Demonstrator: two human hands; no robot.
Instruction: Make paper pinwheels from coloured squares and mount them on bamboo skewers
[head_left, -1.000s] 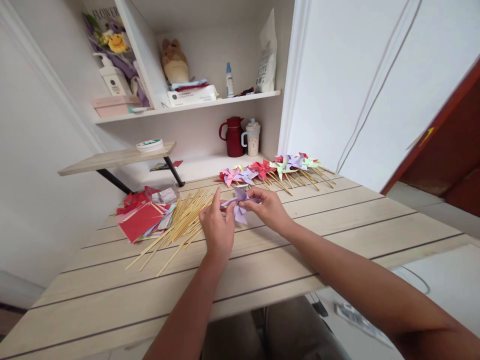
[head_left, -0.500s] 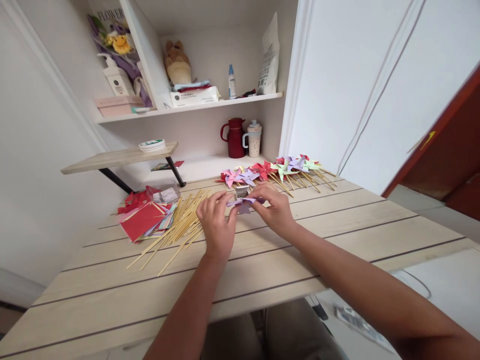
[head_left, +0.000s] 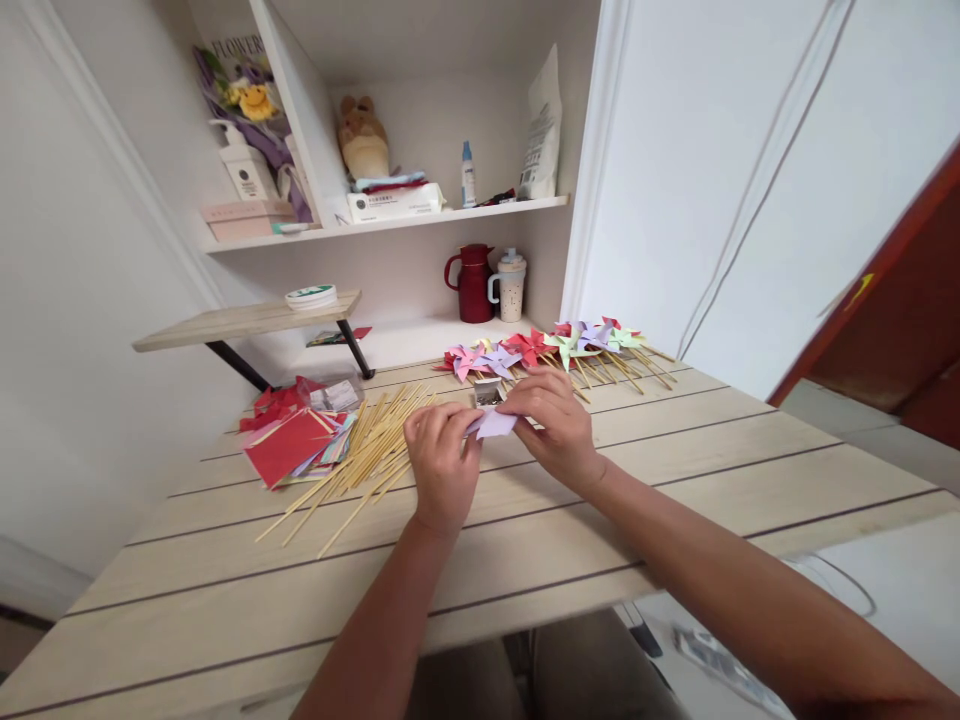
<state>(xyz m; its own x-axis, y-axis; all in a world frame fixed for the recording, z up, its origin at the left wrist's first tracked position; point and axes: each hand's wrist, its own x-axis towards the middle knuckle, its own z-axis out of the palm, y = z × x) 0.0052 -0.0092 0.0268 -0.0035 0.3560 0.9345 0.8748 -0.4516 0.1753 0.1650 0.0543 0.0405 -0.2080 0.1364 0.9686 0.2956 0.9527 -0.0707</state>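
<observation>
Mid-table, toward far edge: left hand (head_left: 442,462) and right hand (head_left: 556,424) pinch lilac paper piece (head_left: 495,423) from both sides, steadying it. Bamboo sticks (head_left: 360,450) fanned beside left hand, finished pinwheels (head_left: 551,346) parked along far edge.

two hands (head_left: 495,445), one lilac paper piece (head_left: 495,424), one red jug (head_left: 474,284), one lidded cup (head_left: 511,286)

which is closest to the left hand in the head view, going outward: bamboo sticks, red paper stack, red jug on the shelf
From the left hand:
1. bamboo sticks, just to its left on the table.
2. red paper stack, farther left, beyond the sticks.
3. red jug, far back on the lower shelf.
</observation>
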